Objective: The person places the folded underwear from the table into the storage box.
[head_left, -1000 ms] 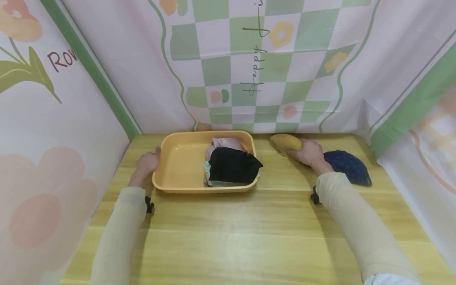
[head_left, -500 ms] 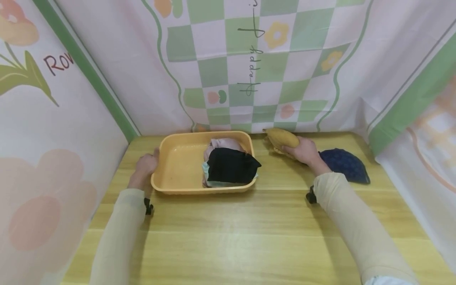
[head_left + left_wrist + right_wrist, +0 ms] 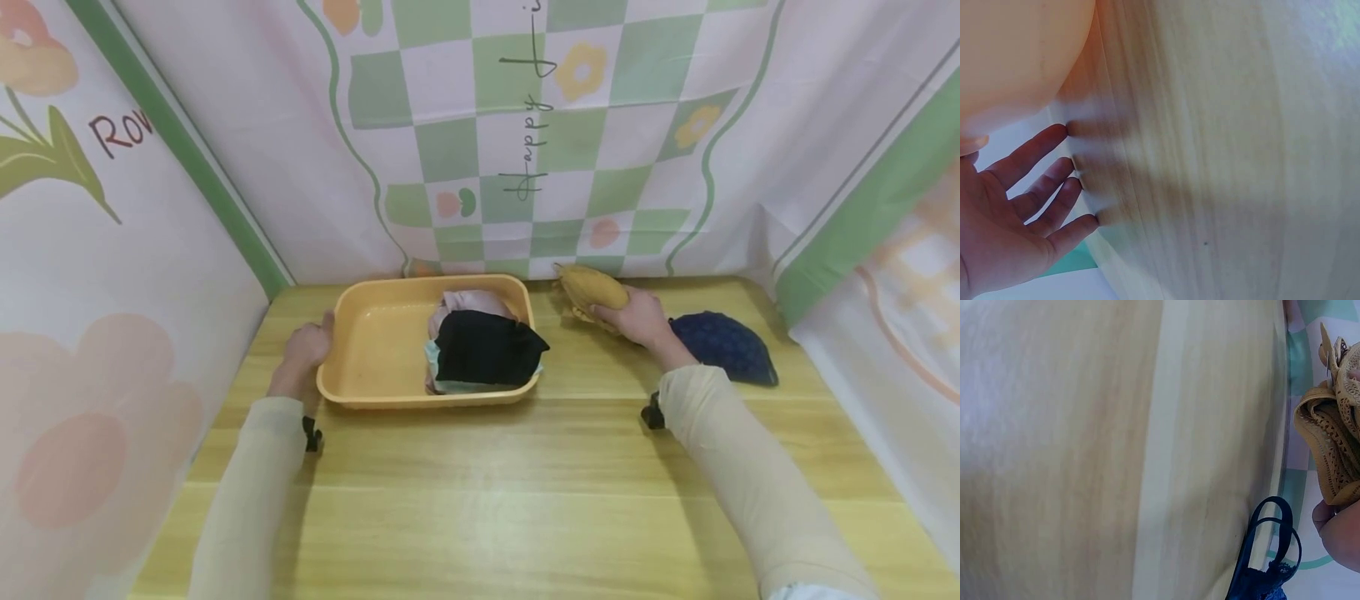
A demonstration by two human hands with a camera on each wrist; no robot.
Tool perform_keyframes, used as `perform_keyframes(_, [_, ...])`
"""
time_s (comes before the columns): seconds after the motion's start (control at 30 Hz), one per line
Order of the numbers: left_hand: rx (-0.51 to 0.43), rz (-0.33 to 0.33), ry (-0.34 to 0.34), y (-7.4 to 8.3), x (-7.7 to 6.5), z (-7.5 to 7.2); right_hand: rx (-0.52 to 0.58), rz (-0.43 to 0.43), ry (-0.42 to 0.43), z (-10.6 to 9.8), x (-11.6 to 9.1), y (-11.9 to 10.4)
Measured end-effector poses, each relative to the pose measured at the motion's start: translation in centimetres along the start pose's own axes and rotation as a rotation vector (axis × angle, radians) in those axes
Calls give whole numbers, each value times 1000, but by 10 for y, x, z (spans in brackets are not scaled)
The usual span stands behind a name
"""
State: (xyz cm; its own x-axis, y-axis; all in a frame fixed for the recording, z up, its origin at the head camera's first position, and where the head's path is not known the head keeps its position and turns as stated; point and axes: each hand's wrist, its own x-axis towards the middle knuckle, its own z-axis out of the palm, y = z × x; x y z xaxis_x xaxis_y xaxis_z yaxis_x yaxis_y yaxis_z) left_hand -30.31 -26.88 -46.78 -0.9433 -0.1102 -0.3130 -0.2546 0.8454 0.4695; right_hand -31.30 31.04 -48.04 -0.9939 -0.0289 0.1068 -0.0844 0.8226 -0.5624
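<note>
A yellow plastic tub (image 3: 375, 350) stands at the back of the table. My left hand (image 3: 306, 346) is at its left end, with the thumb against the tub; in the left wrist view the other fingers (image 3: 1029, 156) are spread and nearly straight, fingertips at the tabletop. To the tub's right, my right hand (image 3: 641, 318) grips a folded mustard bra (image 3: 594, 287), whose perforated lacy edges show in the right wrist view. Behind that wrist lies a navy bra (image 3: 726, 346), folded into a half-round, its straps (image 3: 1282, 525) looped up in the right wrist view.
Folded clothes fill the tub's right half: a black cloth (image 3: 487, 348) on top, a pale pink one (image 3: 472, 300) behind, a mint edge below. The black corner overhangs the right rim. A patterned curtain (image 3: 510, 133) rises directly behind the wooden table (image 3: 480, 483).
My right hand has shifted a little left and back with the mustard bra, which has tilted up. The left hand stays at the tub, and the navy bra lies where it was.
</note>
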Motion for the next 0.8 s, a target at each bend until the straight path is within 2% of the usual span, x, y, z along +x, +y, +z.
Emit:
perform_keyframes(0.27, [12,5,-4,2,-2,-1,18,-20,5,0,-1,-3])
perform_keyframes(0.57, [37,20,31,1,1,1,28,-48,26,-2,-1,-7])
perform_keyframes(0.8, [51,31,41,1,1,2,58,-36,21,-5,-2,-15])
